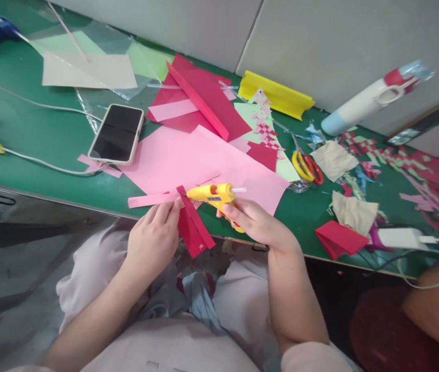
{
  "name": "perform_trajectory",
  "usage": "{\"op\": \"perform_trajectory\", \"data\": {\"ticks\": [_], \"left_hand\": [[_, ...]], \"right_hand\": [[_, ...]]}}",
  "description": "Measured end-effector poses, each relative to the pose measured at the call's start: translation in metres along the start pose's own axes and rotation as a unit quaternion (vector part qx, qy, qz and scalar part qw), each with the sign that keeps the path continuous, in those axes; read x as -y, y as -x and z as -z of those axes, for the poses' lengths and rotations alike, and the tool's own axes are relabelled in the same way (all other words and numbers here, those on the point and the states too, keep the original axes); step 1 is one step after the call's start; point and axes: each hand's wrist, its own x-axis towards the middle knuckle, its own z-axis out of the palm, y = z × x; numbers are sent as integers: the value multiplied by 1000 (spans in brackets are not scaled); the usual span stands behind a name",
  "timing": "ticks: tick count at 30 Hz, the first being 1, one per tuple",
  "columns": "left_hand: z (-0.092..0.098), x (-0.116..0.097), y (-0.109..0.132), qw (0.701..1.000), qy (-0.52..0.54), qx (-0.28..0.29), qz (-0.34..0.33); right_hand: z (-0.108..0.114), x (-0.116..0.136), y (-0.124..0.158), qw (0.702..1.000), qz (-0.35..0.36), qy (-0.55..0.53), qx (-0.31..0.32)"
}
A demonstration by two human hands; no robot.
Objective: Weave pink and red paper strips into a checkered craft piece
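Observation:
My right hand (pixel 252 219) is closed around the handle of a yellow glue gun (pixel 212 193), with a clear glue stick poking out of its back. The gun's nozzle points left, at or just above the top of some dark red paper strips (pixel 193 222); contact is unclear. My left hand (pixel 155 232) presses its fingers together on a light pink paper strip (pixel 152 199), close to where it meets the red strips. The red strips hang over the table's front edge. Behind them lies a large pink paper sheet (pixel 200 155).
A phone (pixel 116 133) with white cables lies to the left. Red paper (pixel 207 98), a yellow folded piece (pixel 276 95), scissors (pixel 308 166) and woven strips (pixel 266 124) are behind. At right stand a bottle (pixel 359 106) and another phone (pixel 426 121); a co-worker's arm (pixel 438 305) shows.

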Motion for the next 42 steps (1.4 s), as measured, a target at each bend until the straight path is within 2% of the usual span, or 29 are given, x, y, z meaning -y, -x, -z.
{"op": "perform_trajectory", "data": {"ticks": [23,32,42], "left_hand": [[0,0,1,1000,1,17,5],[0,0,1,1000,18,16,6],[1,0,-1,1000,7,12,1]], "right_hand": [[0,0,0,1000,-2,-6,1],[10,0,8,993,-9,-114,7],[8,-3,6,994,-14,-110,7]]}}
